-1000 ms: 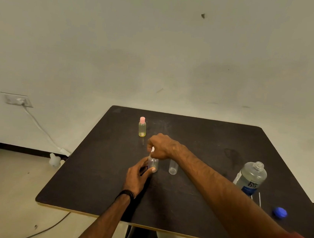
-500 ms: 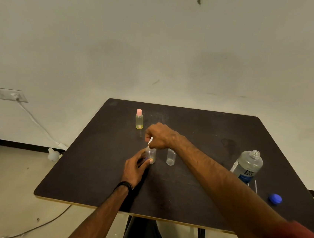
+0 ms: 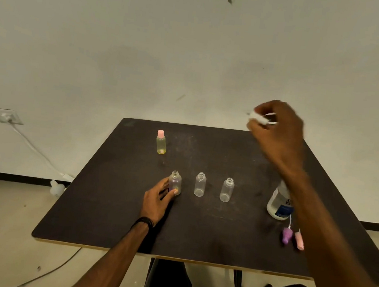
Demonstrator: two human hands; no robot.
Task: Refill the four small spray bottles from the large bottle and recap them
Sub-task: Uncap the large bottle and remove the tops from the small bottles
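Nearest us on the dark bench (image 3: 106, 216), right side: two spray caps lying flat, purple spray cap (image 3: 286, 235) and pink spray cap (image 3: 299, 241), side by side, dip tubes pointing away from us toward the large bottle (image 3: 279, 205). Large bottle stands upright just behind them, partly hidden by our right forearm; blue label visible, its top is covered so we can't tell if it's capped.

Left hand (image 3: 158, 200) rests on the bench mid-left, black band at the wrist. Grip: fingers and thumb curled round the leftmost open bottle (image 3: 175, 182), holding it upright on the surface. Neck is uncapped. Faint tint inside, can't tell the fill level.

Same row, going right: middle open bottle (image 3: 200, 184) and right open bottle (image 3: 227, 190), both upright, uncapped, clear, standing apart from each other and from the held one.

Further back, left of centre: yellow bottle (image 3: 161, 142) with a pink cap on, upright, on its own, well apart from the row.

Right hand (image 3: 279, 129) is raised above the far right part of the bench, motion-blurred. Grip: fingertips pinch a white spray cap (image 3: 259, 118), its thin tube sticking out to the right.

Off the bench, left: wall socket (image 3: 3, 116) with a white cable (image 3: 35, 150) running down to the floor, and a small white object (image 3: 56, 187) on the floor near the bench corner.
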